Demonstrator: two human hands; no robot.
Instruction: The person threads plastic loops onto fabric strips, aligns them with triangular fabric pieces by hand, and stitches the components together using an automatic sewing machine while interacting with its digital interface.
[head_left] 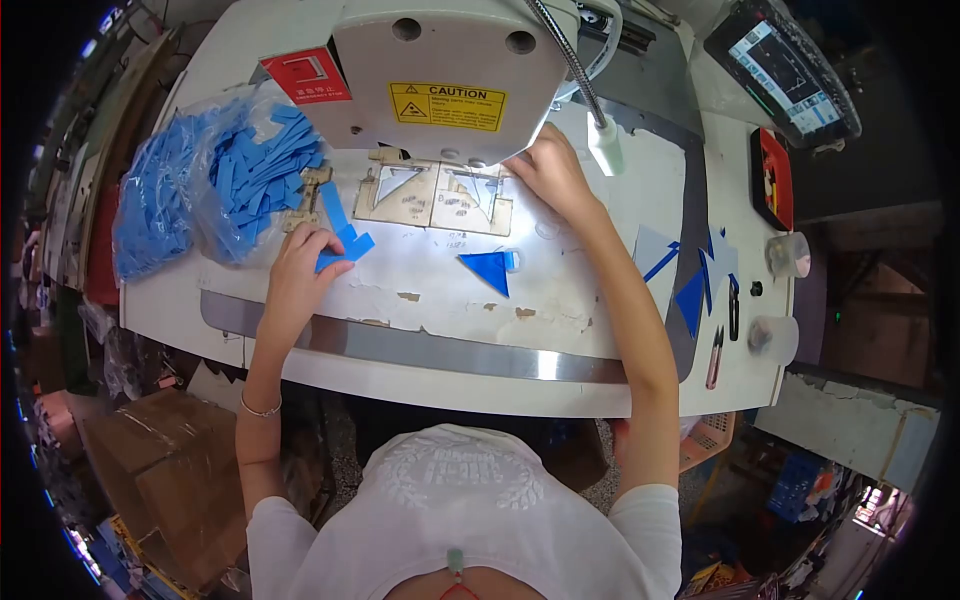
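Note:
Light blue strips [355,243] lie at the fingertips of my left hand [305,268], whose thumb and fingers pinch one of them. My right hand [548,170] is at the right end of a flat template [408,206] with triangular cut-outs, under the machine head; its fingertips are partly hidden, so what they hold cannot be made out. A dark blue triangular piece [487,271] with a small light blue tab lies on the white table [430,290] between my forearms. Left of the template, plastic bags [205,190] hold many blue strips.
The machine head [450,60] with a caution label overhangs the template. A flexible lamp [605,145] hangs near my right hand. Further right are blue and white pieces [690,300], snips [715,358], a red tray [772,180], plastic cups [788,255] and a screen [785,70].

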